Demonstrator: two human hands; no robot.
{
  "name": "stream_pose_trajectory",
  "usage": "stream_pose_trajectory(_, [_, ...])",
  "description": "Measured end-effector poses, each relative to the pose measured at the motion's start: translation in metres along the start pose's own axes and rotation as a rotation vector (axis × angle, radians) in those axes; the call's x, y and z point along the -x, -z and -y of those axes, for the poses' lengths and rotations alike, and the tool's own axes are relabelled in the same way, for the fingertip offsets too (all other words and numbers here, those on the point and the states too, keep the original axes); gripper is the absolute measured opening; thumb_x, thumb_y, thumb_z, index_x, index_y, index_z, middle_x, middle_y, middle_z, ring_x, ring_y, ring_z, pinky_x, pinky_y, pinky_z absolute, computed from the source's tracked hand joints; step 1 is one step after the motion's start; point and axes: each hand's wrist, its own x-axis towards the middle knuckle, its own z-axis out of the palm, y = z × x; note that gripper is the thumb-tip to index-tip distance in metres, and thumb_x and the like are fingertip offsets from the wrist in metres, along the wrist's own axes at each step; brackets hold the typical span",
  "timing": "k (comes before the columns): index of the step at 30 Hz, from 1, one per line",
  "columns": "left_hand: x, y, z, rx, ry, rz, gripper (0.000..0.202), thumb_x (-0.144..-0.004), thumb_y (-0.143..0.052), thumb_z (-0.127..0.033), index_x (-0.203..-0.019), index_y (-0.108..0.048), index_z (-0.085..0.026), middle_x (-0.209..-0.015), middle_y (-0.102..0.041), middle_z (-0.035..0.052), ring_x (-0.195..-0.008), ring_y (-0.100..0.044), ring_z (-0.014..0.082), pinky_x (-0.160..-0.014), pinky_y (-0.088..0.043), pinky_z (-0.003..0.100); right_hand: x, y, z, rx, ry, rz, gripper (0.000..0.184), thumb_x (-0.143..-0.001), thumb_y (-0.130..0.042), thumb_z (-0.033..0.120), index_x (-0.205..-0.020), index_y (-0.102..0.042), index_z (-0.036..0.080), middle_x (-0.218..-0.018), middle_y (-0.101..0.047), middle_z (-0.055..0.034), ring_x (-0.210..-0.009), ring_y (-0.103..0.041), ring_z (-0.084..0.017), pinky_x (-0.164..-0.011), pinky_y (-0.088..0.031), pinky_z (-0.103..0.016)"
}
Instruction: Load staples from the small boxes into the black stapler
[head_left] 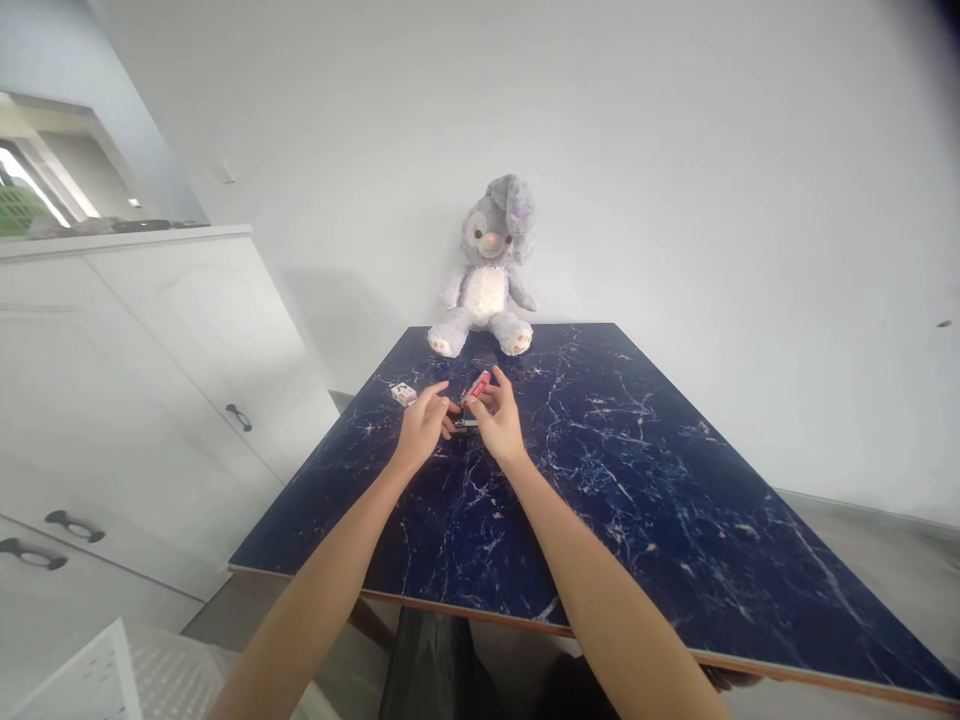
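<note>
My right hand [499,418] pinches a small red and white box [478,386] between thumb and fingers, tilted above the table. Close by on the left, my left hand [425,422] has its fingers apart, with no object visible in its grasp. Below and between both hands lies a small dark and silvery object [466,425], partly covered by the fingers; its kind is too small to make out. A small white box with printed marks [403,394] rests on the table to the left of my left hand.
The blue marble-patterned table [622,500] reaches back to the wall. At its far edge sits a grey plush rabbit [486,285]. White cabinets [172,350] stand to the left, and a white perforated basket [97,680] is at the lower left.
</note>
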Motion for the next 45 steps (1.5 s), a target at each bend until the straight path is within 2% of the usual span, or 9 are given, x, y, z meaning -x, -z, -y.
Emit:
stream_pose_trajectory(4, [-0.005, -0.002, 0.004, 0.436, 0.295, 0.229, 0.057, -0.094, -0.049, -0.056, -0.135, -0.054, -0.017, -0.090, -0.073, 0.0104, -0.064, -0.069, 0.0189, -0.052, -0.056, 0.030, 0.008, -0.009, 0.010, -0.016, 0.029, 0.130, 0.066, -0.087, -0.064, 0.038, -0.147, -0.041, 0.025, -0.123, -0.066, -0.0082, -0.111, -0.065, -0.022, -0.101, -0.051, -0.040])
stream_pose_trajectory(9, [-0.009, 0.013, -0.003, 0.576, 0.250, 0.180, 0.042, -0.090, -0.064, -0.036, -0.129, -0.063, -0.020, -0.123, -0.070, 0.0124, -0.096, -0.072, 0.0226, -0.073, -0.060, 0.030, 0.006, 0.001, 0.011, 0.114, 0.024, 0.149, 0.056, -0.084, -0.064, 0.032, -0.138, -0.050, 0.023, -0.123, -0.068, -0.0071, -0.109, -0.066, -0.022, -0.102, -0.051, -0.040])
stream_pose_trajectory(16, [-0.009, 0.016, -0.003, 0.528, 0.213, 0.172, 0.039, -0.085, -0.073, -0.027, -0.123, -0.068, -0.020, -0.127, -0.069, 0.0101, -0.112, -0.067, 0.0229, -0.100, -0.056, 0.036, 0.007, 0.002, 0.010, 0.178, 0.009, 0.126, 0.061, -0.081, -0.063, 0.031, -0.140, -0.049, 0.022, -0.129, -0.064, -0.0085, -0.109, -0.065, -0.021, -0.092, -0.055, -0.035])
stream_pose_trajectory(19, [-0.011, 0.013, 0.000, 0.446, 0.204, 0.090, 0.034, -0.081, -0.077, -0.027, -0.113, -0.072, -0.017, -0.115, -0.073, 0.0103, -0.106, -0.070, 0.0236, -0.097, -0.057, 0.038, 0.005, 0.001, 0.009, 0.116, -0.026, 0.108, 0.062, -0.079, -0.065, 0.032, -0.138, -0.050, 0.022, -0.124, -0.066, -0.0079, -0.107, -0.066, -0.022, -0.091, -0.055, -0.035])
stream_pose_trajectory(25, [-0.016, 0.017, 0.005, 0.317, 0.179, -0.052, 0.029, -0.079, -0.075, -0.029, -0.106, -0.073, -0.016, -0.101, -0.076, 0.0097, -0.098, -0.072, 0.0232, -0.087, -0.061, 0.038, -0.006, 0.006, -0.004, -0.078, -0.222, -0.021, 0.033, -0.082, -0.058, 0.040, -0.107, -0.064, 0.019, -0.102, -0.073, -0.0062, -0.084, -0.069, -0.019, -0.077, -0.058, -0.034])
stream_pose_trajectory(29, [-0.017, 0.020, 0.009, 0.220, 0.145, -0.067, 0.030, -0.081, -0.073, -0.033, -0.106, -0.074, -0.017, -0.098, -0.076, 0.0094, -0.088, -0.073, 0.0219, -0.078, -0.063, 0.037, -0.008, 0.010, -0.008, -0.056, -0.260, -0.030, 0.038, -0.079, -0.064, 0.041, -0.110, -0.064, 0.020, -0.087, -0.073, -0.0026, -0.079, -0.069, -0.018, -0.079, -0.059, -0.035])
stream_pose_trajectory(36, [-0.019, 0.022, 0.011, 0.180, 0.111, -0.089, 0.030, -0.080, -0.072, -0.034, -0.104, -0.075, -0.016, -0.098, -0.075, 0.0096, -0.082, -0.072, 0.0203, -0.072, -0.063, 0.033, -0.009, 0.013, -0.007, -0.010, -0.273, -0.049, 0.038, -0.078, -0.068, 0.045, -0.106, -0.064, 0.019, -0.089, -0.074, -0.0040, -0.079, -0.070, -0.019, -0.078, -0.058, -0.034])
stream_pose_trajectory(42, [-0.024, 0.030, 0.013, 0.235, 0.085, -0.227, 0.031, -0.078, -0.068, -0.032, -0.104, -0.075, -0.016, -0.097, -0.075, 0.0083, -0.069, -0.070, 0.0158, -0.065, -0.059, 0.029, -0.007, 0.024, -0.007, 0.517, -0.058, 0.015, 0.027, -0.094, -0.047, 0.033, -0.108, -0.067, 0.022, -0.104, -0.073, -0.0050, -0.094, -0.067, -0.019, -0.090, -0.051, -0.033])
stream_pose_trajectory(45, [-0.026, 0.032, 0.013, 0.237, 0.103, -0.351, 0.030, -0.076, -0.066, -0.029, -0.102, -0.074, -0.016, -0.090, -0.075, 0.0071, -0.063, -0.068, 0.0142, -0.056, -0.053, 0.024, -0.002, 0.026, -0.010, 0.857, 0.072, 0.212, 0.024, -0.089, -0.051, 0.019, -0.102, -0.071, 0.022, -0.109, -0.072, -0.0050, -0.103, -0.063, -0.021, -0.099, -0.043, -0.034])
